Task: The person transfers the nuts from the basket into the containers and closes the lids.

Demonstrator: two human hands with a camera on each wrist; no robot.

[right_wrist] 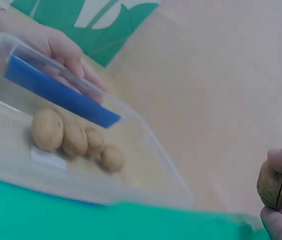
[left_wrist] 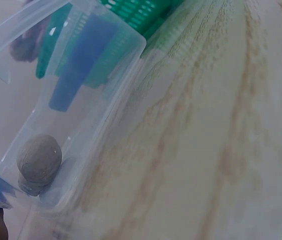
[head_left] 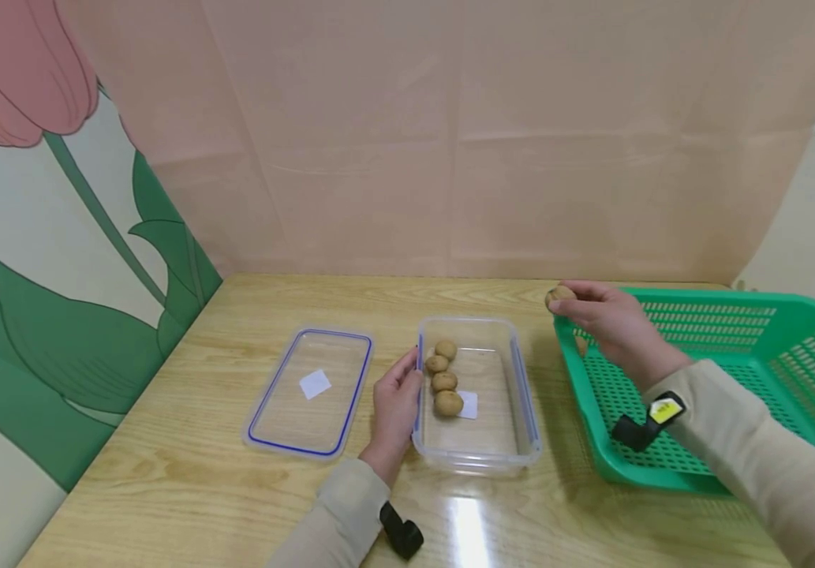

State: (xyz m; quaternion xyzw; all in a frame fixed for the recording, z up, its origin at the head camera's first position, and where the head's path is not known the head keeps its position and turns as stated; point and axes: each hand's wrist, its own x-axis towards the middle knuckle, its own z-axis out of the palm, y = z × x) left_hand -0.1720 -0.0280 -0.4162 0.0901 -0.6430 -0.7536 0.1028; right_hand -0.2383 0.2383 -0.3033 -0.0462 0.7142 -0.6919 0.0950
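My right hand (head_left: 613, 323) pinches a walnut (head_left: 560, 299) between thumb and fingers, above the left rim of a green plastic basket (head_left: 677, 483). In the right wrist view, a dark seam shows on this walnut (right_wrist: 278, 186). My left hand (head_left: 394, 402) rests against the left wall of a clear container (head_left: 474, 459), its fingers lying along the outside by the blue-edged clip flap (right_wrist: 61, 92). Inside, several walnuts (head_left: 444, 382) form a row along that left wall, beside a white paper square (head_left: 469, 405). Another walnut (head_left: 581, 345) peeks out in the basket, partly hidden.
A clear lid (head_left: 282, 426) with a blue seal lies left of the container, a white square (head_left: 315, 384) on it. Everything stands on a wood-grain table (head_left: 187, 473). A pinkish sheet (head_left: 450, 158) covers the wall behind, with a painted tulip (head_left: 20, 67) at left.
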